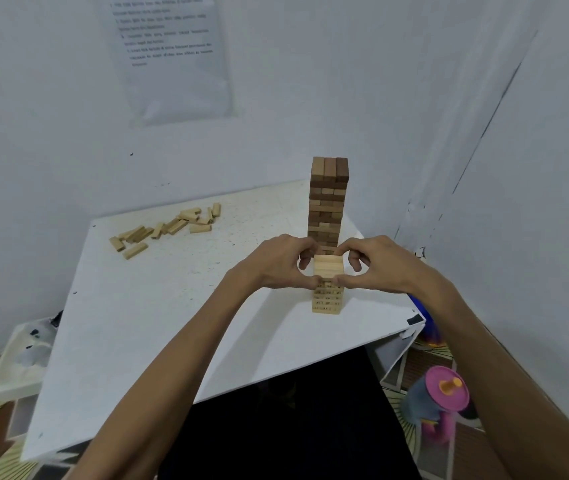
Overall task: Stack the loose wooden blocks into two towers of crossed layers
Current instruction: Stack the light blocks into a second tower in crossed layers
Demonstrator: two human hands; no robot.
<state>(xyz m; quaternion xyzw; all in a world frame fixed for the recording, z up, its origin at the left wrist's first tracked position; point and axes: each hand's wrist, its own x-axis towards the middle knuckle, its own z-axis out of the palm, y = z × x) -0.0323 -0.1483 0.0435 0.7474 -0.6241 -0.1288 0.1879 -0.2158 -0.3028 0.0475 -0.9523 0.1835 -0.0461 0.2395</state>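
A tall tower of darker wooden blocks (328, 199) stands at the back right of the white table (158, 323). In front of it rises a shorter tower of pale blocks (327, 289). My left hand (276, 263) and my right hand (376, 263) close in on the short tower's top layer from both sides, with thumbs and fingertips pinching its edges. A heap of loose pale blocks (168, 226) lies at the table's back left.
White walls close in behind and on the right, with a printed sheet (172, 53) taped up. A white tray (23, 355) sits lower left off the table. A pink and blue bottle (438, 400) stands on the floor to the right.
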